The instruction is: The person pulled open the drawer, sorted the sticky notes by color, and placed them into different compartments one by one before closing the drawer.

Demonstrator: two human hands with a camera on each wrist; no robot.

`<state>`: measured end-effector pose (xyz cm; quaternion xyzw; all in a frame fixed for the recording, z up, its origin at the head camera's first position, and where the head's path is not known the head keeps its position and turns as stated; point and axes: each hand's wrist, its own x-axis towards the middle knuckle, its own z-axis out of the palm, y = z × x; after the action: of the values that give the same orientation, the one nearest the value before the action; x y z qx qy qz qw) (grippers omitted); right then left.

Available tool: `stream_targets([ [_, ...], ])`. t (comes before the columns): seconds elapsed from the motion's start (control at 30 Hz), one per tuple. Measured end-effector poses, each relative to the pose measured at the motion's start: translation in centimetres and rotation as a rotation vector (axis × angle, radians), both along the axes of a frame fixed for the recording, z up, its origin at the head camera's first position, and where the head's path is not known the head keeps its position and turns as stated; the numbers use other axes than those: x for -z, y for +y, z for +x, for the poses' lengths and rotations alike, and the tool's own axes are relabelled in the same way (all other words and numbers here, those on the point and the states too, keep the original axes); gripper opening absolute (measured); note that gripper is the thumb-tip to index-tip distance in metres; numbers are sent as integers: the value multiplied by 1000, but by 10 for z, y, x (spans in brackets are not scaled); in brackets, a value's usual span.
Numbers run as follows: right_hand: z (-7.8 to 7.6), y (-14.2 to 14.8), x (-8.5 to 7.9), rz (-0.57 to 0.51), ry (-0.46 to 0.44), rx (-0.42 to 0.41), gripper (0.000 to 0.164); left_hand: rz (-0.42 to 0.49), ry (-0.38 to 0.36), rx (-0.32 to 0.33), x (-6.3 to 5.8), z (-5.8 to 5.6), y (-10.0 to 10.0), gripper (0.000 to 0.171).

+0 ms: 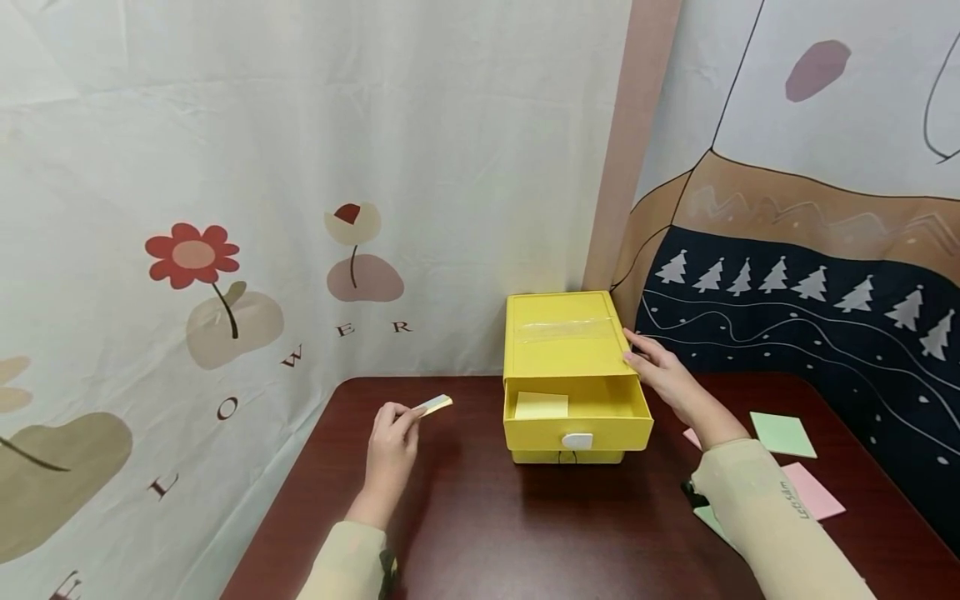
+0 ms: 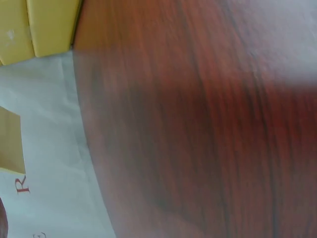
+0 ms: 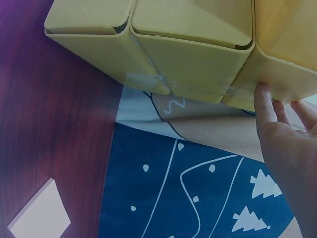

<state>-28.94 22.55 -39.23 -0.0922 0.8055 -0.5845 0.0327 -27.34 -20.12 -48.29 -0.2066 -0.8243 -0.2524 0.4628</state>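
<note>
A yellow drawer box (image 1: 562, 350) stands at the back of the table, its top drawer (image 1: 577, 433) pulled out. Inside that drawer lies a pale yellow sticky note pad (image 1: 542, 406). My left hand (image 1: 392, 442), left of the box, pinches another yellow sticky note pad (image 1: 437, 405) above the table; its corner (image 2: 11, 141) shows at the edge of the left wrist view. My right hand (image 1: 667, 383) touches the right side of the box near the top. In the right wrist view, that hand (image 3: 287, 144) has its fingertips against the box wall (image 3: 277, 74).
On the table's right lie a green pad (image 1: 782, 434), a pink pad (image 1: 813, 492) and another green pad (image 1: 714, 523), partly under my right sleeve. A pink corner (image 1: 692, 437) peeks out by the right wrist. Printed curtains (image 1: 450, 167) hang behind the dark red table (image 1: 480, 533).
</note>
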Motion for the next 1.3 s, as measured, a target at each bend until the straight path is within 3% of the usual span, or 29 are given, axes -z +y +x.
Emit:
stream_targets([
  [0.43, 2, -1, 0, 6, 6, -8, 65, 39, 14, 22, -13, 3, 12, 32],
  [1.3, 1, -1, 0, 10, 8, -1, 65, 92, 182, 135, -48, 8, 41, 26],
])
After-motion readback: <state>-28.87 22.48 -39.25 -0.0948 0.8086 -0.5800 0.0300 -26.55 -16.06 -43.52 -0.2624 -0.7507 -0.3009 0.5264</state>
